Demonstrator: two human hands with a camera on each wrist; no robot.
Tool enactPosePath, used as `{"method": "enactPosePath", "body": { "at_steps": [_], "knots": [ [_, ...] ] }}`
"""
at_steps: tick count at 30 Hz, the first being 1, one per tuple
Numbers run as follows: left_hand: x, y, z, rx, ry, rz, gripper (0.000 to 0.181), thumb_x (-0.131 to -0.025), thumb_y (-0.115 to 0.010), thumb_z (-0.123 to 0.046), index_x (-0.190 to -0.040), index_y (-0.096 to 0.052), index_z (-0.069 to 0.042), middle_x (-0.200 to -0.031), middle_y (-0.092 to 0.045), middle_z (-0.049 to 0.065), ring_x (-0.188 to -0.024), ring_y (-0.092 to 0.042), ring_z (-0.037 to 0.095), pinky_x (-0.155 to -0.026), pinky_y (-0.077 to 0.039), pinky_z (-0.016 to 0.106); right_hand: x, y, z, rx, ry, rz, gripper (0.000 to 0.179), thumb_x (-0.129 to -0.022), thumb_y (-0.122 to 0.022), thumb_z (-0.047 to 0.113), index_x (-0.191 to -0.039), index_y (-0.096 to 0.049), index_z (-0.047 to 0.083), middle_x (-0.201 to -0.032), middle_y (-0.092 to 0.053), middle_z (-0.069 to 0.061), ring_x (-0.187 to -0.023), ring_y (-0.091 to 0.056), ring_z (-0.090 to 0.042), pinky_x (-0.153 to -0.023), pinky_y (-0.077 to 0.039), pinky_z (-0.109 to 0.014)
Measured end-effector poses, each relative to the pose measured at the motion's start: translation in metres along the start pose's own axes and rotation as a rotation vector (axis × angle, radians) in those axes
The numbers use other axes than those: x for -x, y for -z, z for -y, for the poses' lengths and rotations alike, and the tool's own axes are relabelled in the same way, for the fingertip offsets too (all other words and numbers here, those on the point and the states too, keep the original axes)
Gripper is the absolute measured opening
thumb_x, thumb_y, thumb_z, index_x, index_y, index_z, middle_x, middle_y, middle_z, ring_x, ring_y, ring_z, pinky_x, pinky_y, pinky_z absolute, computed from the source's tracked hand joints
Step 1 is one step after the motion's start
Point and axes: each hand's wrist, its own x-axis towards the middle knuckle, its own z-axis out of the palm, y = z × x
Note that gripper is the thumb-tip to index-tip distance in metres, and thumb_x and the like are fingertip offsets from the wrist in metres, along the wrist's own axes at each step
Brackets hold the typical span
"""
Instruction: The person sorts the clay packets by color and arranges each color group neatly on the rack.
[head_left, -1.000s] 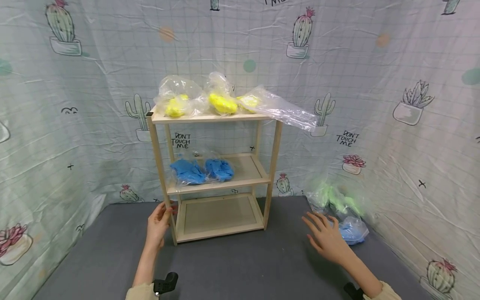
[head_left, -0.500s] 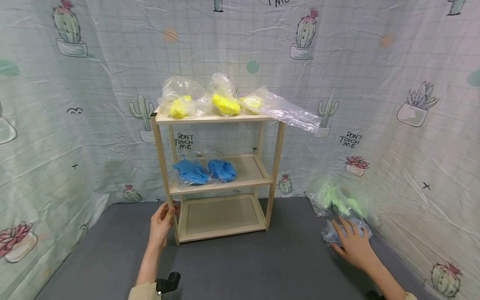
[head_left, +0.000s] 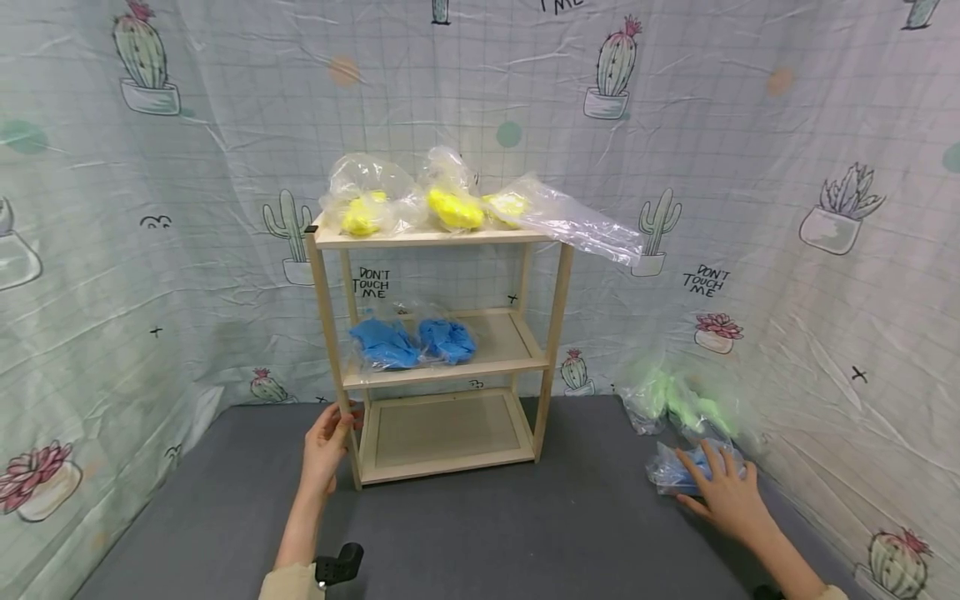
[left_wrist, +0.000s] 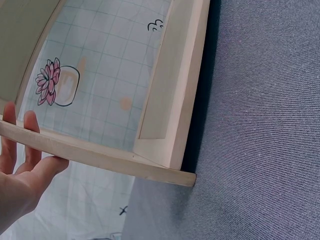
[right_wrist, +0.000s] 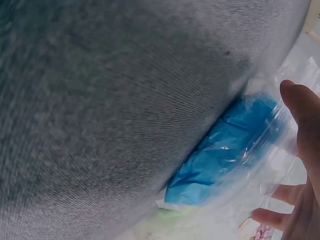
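My left hand [head_left: 321, 454] grips the front left post of a three-tier wooden shelf rack [head_left: 442, 377] near its bottom. In the left wrist view, thumb and fingers lie on either side of that post [left_wrist: 100, 155]. At the right of the table, my right hand [head_left: 733, 500] is over a clear plastic bag with a folded blue bundle [head_left: 675, 473] inside. The right wrist view shows the blue bundle [right_wrist: 220, 150] lying on the cloth, with thumb and fingers spread apart at the bag's far side. Part of the bag is hidden under the hand.
Bagged yellow bundles [head_left: 456, 210] sit on the top tier, one bag overhanging its right end. Two bagged blue bundles [head_left: 386, 343] lie on the middle tier. Bagged green bundles [head_left: 667, 396] lie behind the right hand. A printed curtain [head_left: 787, 167] surrounds the grey table [head_left: 480, 542].
My right hand has moved right, away from mid-table and onto the bagged blue bundle. The left hand keeps its grip on the post. The head view has shifted slightly.
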Motion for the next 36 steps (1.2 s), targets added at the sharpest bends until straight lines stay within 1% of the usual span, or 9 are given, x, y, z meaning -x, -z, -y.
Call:
{"method": "enactPosePath", "body": {
  "at_steps": [3, 8, 11, 16, 19, 25, 29, 32, 36],
  "knots": [
    [0.000, 0.000, 0.001, -0.002, -0.001, -0.006, 0.033, -0.093, -0.048, -0.028, -0.118, -0.052, -0.008, -0.086, -0.060, -0.022, -0.082, -0.057, 0.003, -0.059, -0.036, 0.026, 0.001, -0.003, -0.001, 0.015, -0.005, 0.017, 0.068, -0.076, -0.043, 0.071, -0.118, -0.051, 0.019, -0.116, -0.052, -0.024, -0.093, -0.052, -0.046, -0.064, -0.039, -0.059],
    [0.000, 0.000, 0.001, 0.007, 0.000, -0.005, 0.025, -0.093, -0.048, -0.027, -0.115, -0.054, -0.016, -0.086, -0.061, -0.022, -0.084, -0.058, 0.004, -0.062, -0.038, 0.027, 0.001, -0.008, 0.000, 0.025, -0.002, 0.027, 0.070, -0.075, -0.044, 0.072, -0.115, -0.052, 0.016, -0.108, -0.054, -0.026, -0.082, -0.054, -0.044, -0.064, -0.040, -0.059],
    [0.001, 0.000, 0.000, 0.010, 0.002, 0.000, 0.026, -0.093, -0.048, -0.028, -0.115, -0.054, -0.017, -0.087, -0.062, -0.022, -0.084, -0.058, 0.002, -0.064, -0.039, 0.028, 0.002, -0.008, 0.002, 0.025, -0.007, 0.053, 0.073, -0.072, -0.048, 0.073, -0.115, -0.051, 0.015, -0.103, -0.055, -0.025, -0.080, -0.054, -0.042, -0.066, -0.039, -0.060],
    [0.001, -0.001, -0.001, 0.004, 0.003, 0.004, 0.030, -0.093, -0.048, -0.029, -0.117, -0.053, -0.013, -0.087, -0.062, -0.021, -0.084, -0.057, 0.003, -0.062, -0.038, 0.027, 0.000, -0.007, 0.005, 0.033, -0.008, 0.138, 0.075, -0.067, -0.059, 0.068, -0.117, -0.052, 0.012, -0.101, -0.057, -0.022, -0.084, -0.055, -0.042, -0.069, -0.039, -0.061],
    [0.001, 0.000, 0.000, 0.002, 0.007, 0.000, 0.031, -0.093, -0.048, -0.029, -0.118, -0.053, -0.012, -0.086, -0.061, -0.022, -0.084, -0.057, 0.003, -0.061, -0.038, 0.027, -0.002, -0.006, 0.005, 0.028, -0.016, 0.194, 0.075, -0.063, -0.065, 0.064, -0.117, -0.053, 0.013, -0.102, -0.058, -0.018, -0.088, -0.054, -0.040, -0.072, -0.039, -0.061],
    [0.002, 0.001, 0.001, -0.009, 0.009, 0.000, 0.030, -0.093, -0.047, -0.031, -0.118, -0.052, -0.015, -0.085, -0.060, -0.023, -0.085, -0.056, 0.003, -0.064, -0.039, 0.028, -0.003, -0.004, 0.005, -0.048, -0.030, 0.228, 0.071, -0.060, -0.071, 0.060, -0.115, -0.058, 0.017, -0.103, -0.057, -0.013, -0.090, -0.052, -0.037, -0.072, -0.037, -0.060],
    [0.002, 0.000, 0.001, -0.013, -0.002, -0.002, 0.031, -0.093, -0.047, -0.030, -0.118, -0.052, -0.012, -0.084, -0.060, -0.025, -0.083, -0.056, 0.000, -0.063, -0.039, 0.028, -0.003, -0.005, 0.007, -0.066, 0.017, 0.200, 0.068, -0.060, -0.073, 0.058, -0.113, -0.060, 0.018, -0.101, -0.059, -0.011, -0.088, -0.052, -0.034, -0.071, -0.036, -0.059],
    [0.002, 0.000, 0.001, -0.008, -0.009, -0.010, 0.031, -0.093, -0.048, -0.029, -0.118, -0.053, -0.011, -0.085, -0.060, -0.024, -0.082, -0.057, 0.000, -0.062, -0.039, 0.027, -0.004, -0.006, 0.010, -0.070, 0.090, 0.129, 0.064, -0.058, -0.076, 0.053, -0.110, -0.062, 0.018, -0.096, -0.060, -0.008, -0.083, -0.051, -0.030, -0.069, -0.037, -0.057],
    [0.001, 0.000, 0.002, -0.002, -0.012, -0.019, 0.027, -0.093, -0.048, -0.028, -0.115, -0.054, -0.015, -0.085, -0.061, -0.021, -0.081, -0.057, 0.001, -0.060, -0.038, 0.027, -0.006, -0.006, 0.013, -0.070, 0.199, 0.036, 0.060, -0.055, -0.079, 0.048, -0.106, -0.063, 0.021, -0.091, -0.058, -0.004, -0.076, -0.047, -0.023, -0.066, -0.037, -0.052]
  ]
}}
